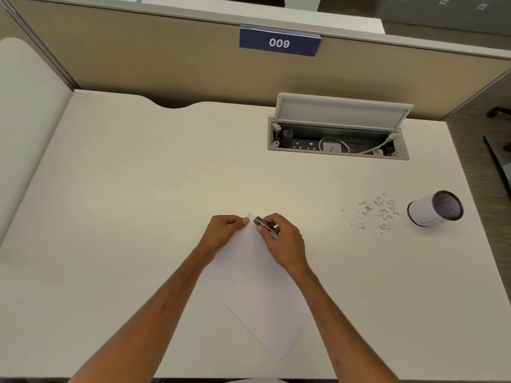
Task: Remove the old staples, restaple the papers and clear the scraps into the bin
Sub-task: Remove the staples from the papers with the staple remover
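on the pale desk (138, 189) we see a stack of white papers (262, 294) lying at a slant, its far corner between the two hands; the left hand (225, 226) has its fingers curled, pinching that corner with thumb and forefinger; the right hand (284, 241) grips a small metal tool (266, 226), its nose touching the same corner, though we cannot tell whether it is a stapler or a remover; well to the right lies a scatter of paper scraps (377, 212), and just beside them a small round bin (431, 210), dark mesh inside a white wrap with pen marks too small to read; on the partition a blue label (279, 43) reads "009"; below it the cable box (337, 142) stands with its lid raised, and a white adapter (331, 147) inside bears a scribble we cannot make out
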Motion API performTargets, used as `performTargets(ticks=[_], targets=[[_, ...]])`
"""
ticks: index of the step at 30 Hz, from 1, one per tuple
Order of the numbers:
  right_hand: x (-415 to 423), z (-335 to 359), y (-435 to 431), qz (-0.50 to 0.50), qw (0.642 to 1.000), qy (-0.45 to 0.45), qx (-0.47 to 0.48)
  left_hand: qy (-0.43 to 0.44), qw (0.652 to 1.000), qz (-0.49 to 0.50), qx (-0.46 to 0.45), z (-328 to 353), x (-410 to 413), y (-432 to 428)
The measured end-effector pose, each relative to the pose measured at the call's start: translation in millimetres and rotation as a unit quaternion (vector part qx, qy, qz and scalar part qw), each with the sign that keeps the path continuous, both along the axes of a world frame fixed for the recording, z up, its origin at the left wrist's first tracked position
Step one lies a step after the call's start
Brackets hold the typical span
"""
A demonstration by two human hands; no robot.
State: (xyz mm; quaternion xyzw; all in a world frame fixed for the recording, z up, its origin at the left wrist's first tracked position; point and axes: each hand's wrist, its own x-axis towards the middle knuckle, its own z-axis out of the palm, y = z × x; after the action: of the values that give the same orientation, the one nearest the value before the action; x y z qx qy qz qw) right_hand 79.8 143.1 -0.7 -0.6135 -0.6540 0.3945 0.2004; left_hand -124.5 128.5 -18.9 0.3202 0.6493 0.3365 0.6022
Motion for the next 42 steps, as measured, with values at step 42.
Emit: performTargets(ticks=[42], targets=[[12.6, 6.3, -28.2, -0.003, 0.987, -0.049, 0.155, -0.023, 0.997, 0.021, 0.072, 38.5, 33.5, -32.5]])
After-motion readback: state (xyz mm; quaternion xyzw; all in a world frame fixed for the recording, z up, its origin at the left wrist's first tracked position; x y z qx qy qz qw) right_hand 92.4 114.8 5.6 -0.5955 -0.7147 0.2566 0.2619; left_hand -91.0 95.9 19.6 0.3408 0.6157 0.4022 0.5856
